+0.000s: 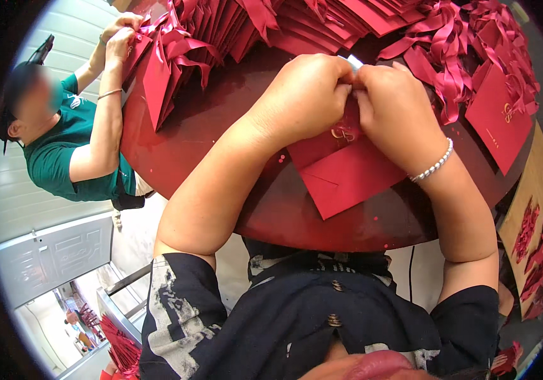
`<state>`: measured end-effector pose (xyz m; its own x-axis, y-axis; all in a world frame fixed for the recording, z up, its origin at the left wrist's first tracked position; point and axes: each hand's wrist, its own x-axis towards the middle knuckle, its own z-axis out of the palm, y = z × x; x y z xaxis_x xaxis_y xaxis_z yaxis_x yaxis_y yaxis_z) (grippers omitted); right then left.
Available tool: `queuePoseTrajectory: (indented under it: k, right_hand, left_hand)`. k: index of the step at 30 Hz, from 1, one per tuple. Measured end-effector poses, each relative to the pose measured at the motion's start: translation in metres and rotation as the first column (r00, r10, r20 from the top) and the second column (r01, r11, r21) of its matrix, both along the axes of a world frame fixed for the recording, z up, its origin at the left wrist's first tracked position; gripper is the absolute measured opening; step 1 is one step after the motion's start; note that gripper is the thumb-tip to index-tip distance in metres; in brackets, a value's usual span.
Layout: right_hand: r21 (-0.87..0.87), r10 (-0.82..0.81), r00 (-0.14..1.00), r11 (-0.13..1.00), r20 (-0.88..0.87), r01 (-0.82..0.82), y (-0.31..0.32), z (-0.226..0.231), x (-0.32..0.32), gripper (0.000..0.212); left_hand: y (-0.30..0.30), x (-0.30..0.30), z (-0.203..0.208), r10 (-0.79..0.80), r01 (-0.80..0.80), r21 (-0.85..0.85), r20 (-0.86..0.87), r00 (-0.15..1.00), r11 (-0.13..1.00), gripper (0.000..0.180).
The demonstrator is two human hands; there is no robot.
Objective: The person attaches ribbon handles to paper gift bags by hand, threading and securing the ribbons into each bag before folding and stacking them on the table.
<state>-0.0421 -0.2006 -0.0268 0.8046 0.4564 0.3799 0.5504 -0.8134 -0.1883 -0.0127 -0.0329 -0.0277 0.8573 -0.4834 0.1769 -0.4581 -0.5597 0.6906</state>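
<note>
At the middle of the table, both of my hands meet fingertip to fingertip over a red paper gift bag (354, 177) lying flat with gold print on it. My left hand (309, 92) is closed in a pinch, and my right hand (398, 104) pinches right beside it. A small white piece (354, 61) sticks up between the fingertips of both. The bag's upper end is hidden under my hands. Its folded lower part points toward me, near the table's front edge.
Rows of red gift bags (322, 28) line the back of the round dark red table (271, 225). Red ribbons (439, 47) and another bag (499, 120) lie at right. At left a co-worker in green (81, 152) handles ribbons. A board with red pieces (525, 234) stands lower right.
</note>
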Motion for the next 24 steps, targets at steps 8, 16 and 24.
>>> queuePoseTrajectory:
  k: [8,16,24]
  right_hand:
    - [0.317,0.059,0.983,0.949,-0.176,0.0,-0.004,0.0,0.009,0.011]
    - [0.4,0.128,0.927,0.916,-0.352,0.026,-0.015,0.001,0.017,0.006]
    - [0.44,0.141,0.99,0.889,-0.009,-0.123,-0.016,-0.003,0.023,0.016]
  left_hand:
    - [0.009,0.013,0.0,0.011,-0.011,-0.013,-0.025,1.0,1.0,0.017]
    - [0.01,0.01,0.003,-0.04,0.039,-0.023,-0.052,0.998,0.999,0.017]
    - [0.015,0.009,0.006,-0.135,0.129,-0.089,-0.065,0.989,0.988,0.022]
